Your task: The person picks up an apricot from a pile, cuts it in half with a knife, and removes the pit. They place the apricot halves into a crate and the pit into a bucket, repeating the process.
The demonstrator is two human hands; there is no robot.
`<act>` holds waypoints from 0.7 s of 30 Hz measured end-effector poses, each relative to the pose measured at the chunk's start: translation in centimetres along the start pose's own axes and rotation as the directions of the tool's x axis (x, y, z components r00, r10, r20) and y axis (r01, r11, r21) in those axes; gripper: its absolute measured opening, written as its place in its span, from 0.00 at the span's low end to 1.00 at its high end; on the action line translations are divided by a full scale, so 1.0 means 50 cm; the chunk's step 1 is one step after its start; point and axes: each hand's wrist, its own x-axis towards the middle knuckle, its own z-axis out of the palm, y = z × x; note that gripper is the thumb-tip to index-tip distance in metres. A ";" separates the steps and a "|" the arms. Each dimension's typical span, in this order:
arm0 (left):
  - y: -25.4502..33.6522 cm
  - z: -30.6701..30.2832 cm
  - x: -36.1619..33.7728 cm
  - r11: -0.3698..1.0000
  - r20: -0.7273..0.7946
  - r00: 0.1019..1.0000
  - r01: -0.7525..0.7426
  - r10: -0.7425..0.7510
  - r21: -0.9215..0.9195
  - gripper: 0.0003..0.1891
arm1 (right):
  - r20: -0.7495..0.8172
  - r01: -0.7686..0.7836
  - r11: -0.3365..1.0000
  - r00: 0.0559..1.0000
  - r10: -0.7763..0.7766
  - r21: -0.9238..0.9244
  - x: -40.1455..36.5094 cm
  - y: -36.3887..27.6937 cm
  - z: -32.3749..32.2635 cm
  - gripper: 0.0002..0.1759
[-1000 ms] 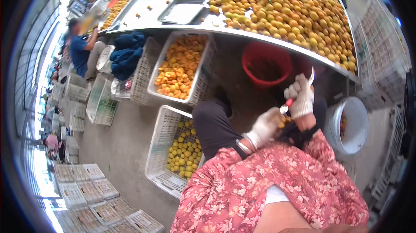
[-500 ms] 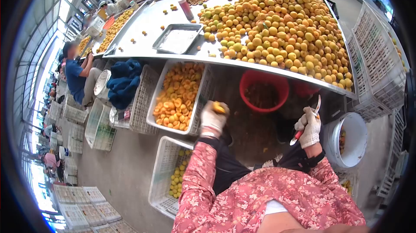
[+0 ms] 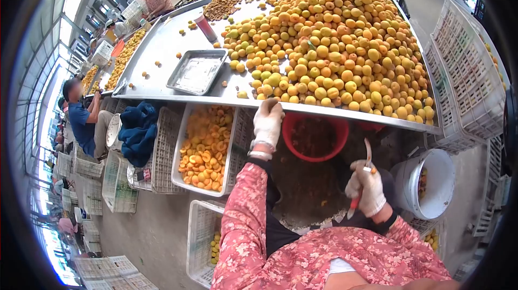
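My left hand (image 3: 268, 124), in a stained white glove, reaches up to the front rim of the metal table (image 3: 178, 97). Its fingers are stretched toward the apricots (image 3: 345, 55) heaped there, with no fruit showing in them. In my right hand (image 3: 368, 186), also gloved, is a curved knife (image 3: 368, 152) with a red handle, blade pointing up. Between the hands, beneath the table edge, stands a red basin (image 3: 345, 138) with dark bits inside. Left of my left hand, a white crate (image 3: 176, 168) holds halved apricots (image 3: 204, 167).
A metal tray (image 3: 197, 72) and a red cup (image 3: 205, 28) sit on the table. At right are a white bucket (image 3: 402, 182) and stacked crates (image 3: 458, 79). Another crate (image 3: 199, 236) with yellow fruit stands at lower left. Other people work at the far side and left.
My left hand has moved from beside the crate of halves up to the table rim; the yellow fruit it held no longer shows. My right hand has come lower and inward with the knife.
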 end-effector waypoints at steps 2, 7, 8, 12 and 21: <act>-0.003 0.051 0.067 0.772 0.042 0.927 -0.335 0.373 0.540 0.18 | -0.008 -0.049 0.997 0.999 0.048 -0.057 -0.014 0.015 -0.020 0.09; 0.002 0.167 0.209 0.539 0.139 0.954 -0.267 0.267 0.799 0.27 | -0.019 -0.272 0.960 0.962 0.271 -0.064 0.003 0.000 -0.063 0.08; 0.008 0.185 0.227 0.484 0.147 0.957 -0.254 0.249 0.837 0.29 | -0.026 -0.265 0.962 0.964 0.264 -0.061 0.011 -0.005 -0.067 0.08; 0.002 0.221 0.291 0.347 0.209 0.966 -0.251 0.153 0.904 0.30 | -0.039 -0.454 0.889 0.891 0.453 -0.064 0.033 -0.023 -0.073 0.08; 0.022 0.188 0.230 0.998 0.152 0.987 -0.038 0.045 -0.047 0.15 | -0.042 -0.218 0.896 0.975 0.219 -0.387 0.066 -0.050 -0.085 0.21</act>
